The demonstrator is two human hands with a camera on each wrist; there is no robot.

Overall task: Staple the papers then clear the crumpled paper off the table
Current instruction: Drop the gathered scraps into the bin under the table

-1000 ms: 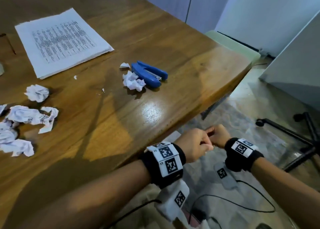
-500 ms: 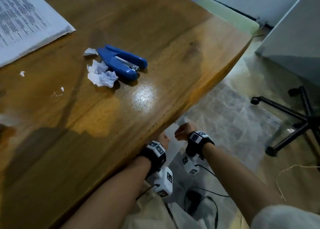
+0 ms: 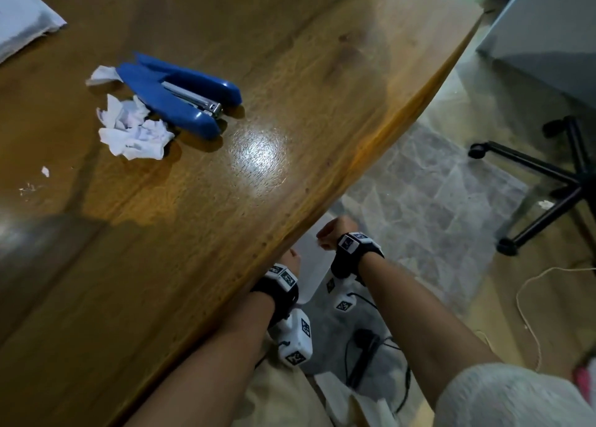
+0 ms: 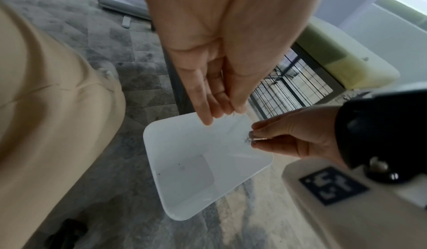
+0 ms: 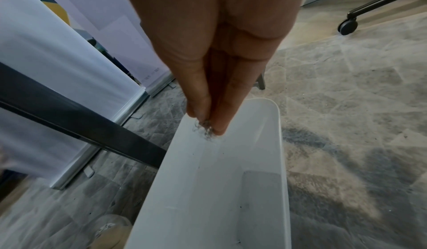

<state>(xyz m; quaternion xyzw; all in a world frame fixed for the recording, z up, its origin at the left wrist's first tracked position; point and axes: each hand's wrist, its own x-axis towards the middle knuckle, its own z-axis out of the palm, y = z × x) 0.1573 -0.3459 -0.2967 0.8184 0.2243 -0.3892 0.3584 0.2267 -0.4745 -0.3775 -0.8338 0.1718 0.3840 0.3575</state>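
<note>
Both hands have dropped below the tabletop (image 3: 290, 136) edge to the white bin (image 4: 184, 207): right hand (image 4: 295, 139) pinches grey fluff (staples, perhaps), left hand (image 4: 215, 81) fingers pressed together, empty. Crumpled paper (image 3: 134, 130) remains beside the stapler (image 3: 180, 94).

Head looks down; wrists share the bin (image 4: 203, 170).
</note>
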